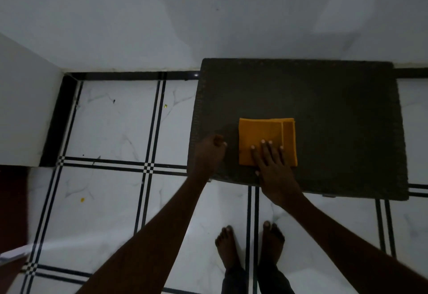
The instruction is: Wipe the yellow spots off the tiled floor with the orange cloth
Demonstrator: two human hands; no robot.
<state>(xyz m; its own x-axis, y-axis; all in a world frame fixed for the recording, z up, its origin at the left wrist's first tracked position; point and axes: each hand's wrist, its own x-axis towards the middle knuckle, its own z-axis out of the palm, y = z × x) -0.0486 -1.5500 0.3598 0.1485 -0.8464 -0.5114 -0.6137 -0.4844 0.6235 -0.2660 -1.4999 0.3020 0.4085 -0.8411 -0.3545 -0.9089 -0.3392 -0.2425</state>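
Observation:
A folded orange cloth [264, 136] lies flat on a dark woven surface [324, 99]. My right hand [272, 166] rests palm down on the cloth's near edge, fingers spread over it. My left hand [209, 152] is curled into a loose fist on the dark surface, just left of the cloth and apart from it. Two yellow spots mark the white tiled floor [111, 205]: a small one [165, 106] near the far wall and a larger one [82, 199] to the left of my left forearm.
The dark surface stands against the white wall [208, 15] at the back. A white block [20, 113] with a black base juts in at the left. My bare feet [250, 245] stand on the tiles below the dark surface. Small dark specks [114, 101] dot the far tile.

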